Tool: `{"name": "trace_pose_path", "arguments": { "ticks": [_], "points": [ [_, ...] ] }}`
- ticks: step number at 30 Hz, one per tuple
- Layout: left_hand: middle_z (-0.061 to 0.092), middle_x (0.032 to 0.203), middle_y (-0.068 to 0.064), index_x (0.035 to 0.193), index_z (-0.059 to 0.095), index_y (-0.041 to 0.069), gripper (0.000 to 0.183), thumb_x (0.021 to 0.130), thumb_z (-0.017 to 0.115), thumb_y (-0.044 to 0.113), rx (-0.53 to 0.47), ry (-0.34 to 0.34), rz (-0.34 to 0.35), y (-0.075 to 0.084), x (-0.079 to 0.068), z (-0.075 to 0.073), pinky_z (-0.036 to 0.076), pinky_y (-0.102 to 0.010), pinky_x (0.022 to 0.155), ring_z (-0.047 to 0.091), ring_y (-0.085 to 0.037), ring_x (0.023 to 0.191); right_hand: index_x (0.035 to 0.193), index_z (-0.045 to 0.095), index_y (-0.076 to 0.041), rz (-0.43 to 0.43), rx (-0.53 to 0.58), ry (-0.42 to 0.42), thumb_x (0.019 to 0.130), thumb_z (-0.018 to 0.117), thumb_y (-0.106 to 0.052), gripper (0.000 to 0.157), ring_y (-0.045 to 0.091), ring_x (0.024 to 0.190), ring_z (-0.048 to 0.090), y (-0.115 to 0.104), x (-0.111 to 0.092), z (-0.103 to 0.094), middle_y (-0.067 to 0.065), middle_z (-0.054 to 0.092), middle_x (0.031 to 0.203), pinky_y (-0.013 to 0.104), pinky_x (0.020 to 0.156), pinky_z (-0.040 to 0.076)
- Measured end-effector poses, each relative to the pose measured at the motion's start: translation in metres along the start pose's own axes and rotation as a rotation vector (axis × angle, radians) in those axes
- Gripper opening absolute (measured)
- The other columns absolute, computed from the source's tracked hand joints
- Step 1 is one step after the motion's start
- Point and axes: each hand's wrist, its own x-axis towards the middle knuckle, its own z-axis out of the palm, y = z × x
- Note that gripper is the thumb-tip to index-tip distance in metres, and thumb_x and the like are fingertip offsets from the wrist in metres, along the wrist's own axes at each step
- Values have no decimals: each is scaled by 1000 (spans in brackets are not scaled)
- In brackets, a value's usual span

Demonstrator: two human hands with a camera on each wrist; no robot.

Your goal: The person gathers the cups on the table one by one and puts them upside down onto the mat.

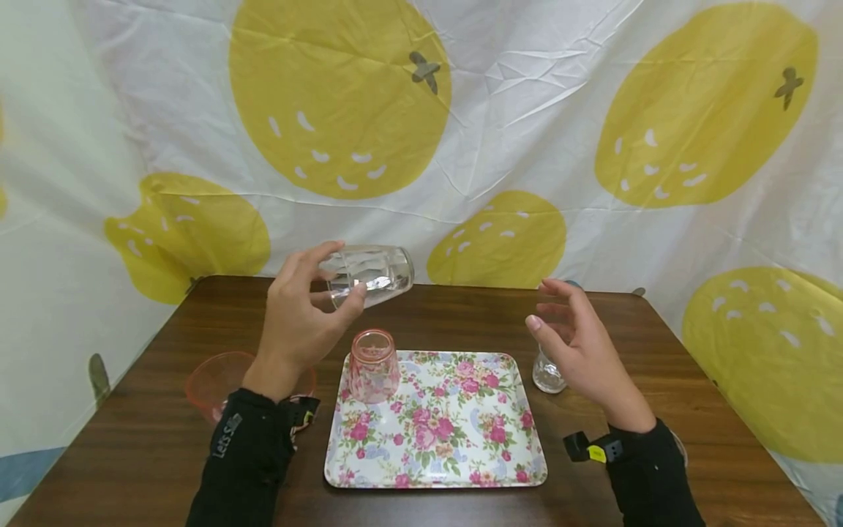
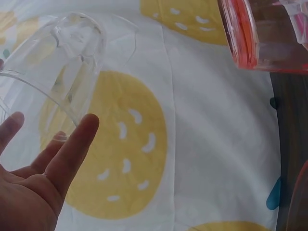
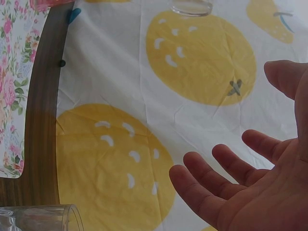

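My left hand [image 1: 299, 315] holds a clear drinking glass [image 1: 378, 274] in the air, with the thumb on its near side and the fingers over the far side. The glass lies nearly sideways, its base pointing right. In the left wrist view the fingertips are at the rim of this clear glass [image 2: 79, 62]. Over the table's right side, my right hand [image 1: 582, 351] is raised, fingers apart and holding nothing. A second clear glass [image 1: 548, 375] stands on the table beside the tray, partly hidden by that hand. The right wrist view shows its rim end [image 3: 67, 221] low on the left.
A pink glass [image 1: 374, 369] stands upside down at the back left of a flowered tray [image 1: 435, 457]. Left of the tray, a pink transparent bowl [image 1: 214, 377] is partly covered by my left forearm. A fruit-print cloth [image 1: 487, 132] hangs behind the dark wooden table [image 1: 125, 454].
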Motion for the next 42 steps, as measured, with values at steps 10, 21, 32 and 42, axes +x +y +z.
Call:
{"name": "trace_pose_path", "arguments": {
  "ticks": [10,21,32,42],
  "points": [
    [60,121,-21,136,57,10,56,83,74,19,-67,51,28,-2,1,3,65,-49,66,66,-31,94,149,31,2,-4,-4,1,100,57,-11,57,34,123,49,-2,0,0,25,39,146,61,95,49],
    [60,122,-18,138,56,15,53,87,71,19,-138,-9,-22,-3,1,5,64,-53,72,67,-29,97,150,31,1,-19,-11,-3,100,57,-8,57,34,122,50,-5,-1,1,24,40,146,62,94,49],
    [58,130,-19,143,52,19,54,92,67,20,-167,-73,-86,-3,0,2,61,-56,79,65,-31,101,150,31,1,-14,-10,-7,99,58,-8,58,38,122,50,-5,1,3,25,39,147,63,93,50],
    [55,132,-20,145,50,23,53,94,65,27,-203,-130,-153,-4,2,2,60,-58,82,65,-32,105,150,30,1,-12,-4,-23,100,57,-9,58,35,122,50,-8,2,6,23,39,148,60,93,50]
  ]
}}
